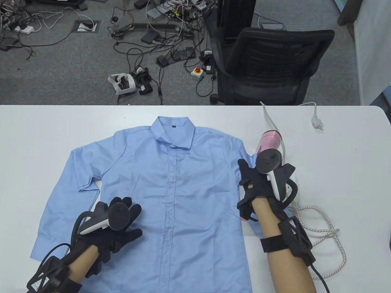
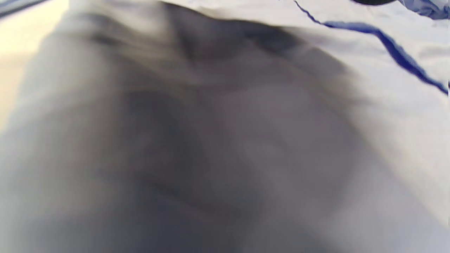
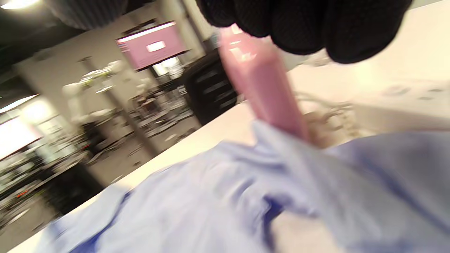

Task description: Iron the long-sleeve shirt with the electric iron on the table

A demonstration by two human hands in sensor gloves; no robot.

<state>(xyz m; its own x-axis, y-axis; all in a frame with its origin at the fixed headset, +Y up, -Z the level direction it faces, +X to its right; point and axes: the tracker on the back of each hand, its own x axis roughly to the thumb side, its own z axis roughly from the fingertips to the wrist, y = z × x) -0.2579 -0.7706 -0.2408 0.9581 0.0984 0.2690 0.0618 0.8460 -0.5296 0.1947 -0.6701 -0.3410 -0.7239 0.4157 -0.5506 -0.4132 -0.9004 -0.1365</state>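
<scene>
A light blue long-sleeve shirt (image 1: 171, 189) lies flat and buttoned on the white table (image 1: 336, 171), collar at the far side. My left hand (image 1: 129, 213) rests flat on its lower left front with the fingers spread. My right hand (image 1: 249, 183) is over the shirt's right sleeve, which it mostly hides. It grips the handle of the pink electric iron (image 1: 268, 141), whose body shows just beyond the hand. In the right wrist view my gloved fingers (image 3: 316, 28) curl round the pink iron (image 3: 267, 102) above the shirt (image 3: 211, 203). The left wrist view shows only blurred shirt fabric (image 2: 351, 52).
The iron's braided white cord (image 1: 325, 232) loops on the table right of my right forearm, and its plug (image 1: 317, 123) lies near the far right edge. A black office chair (image 1: 268, 64) stands beyond the table. Cables litter the floor.
</scene>
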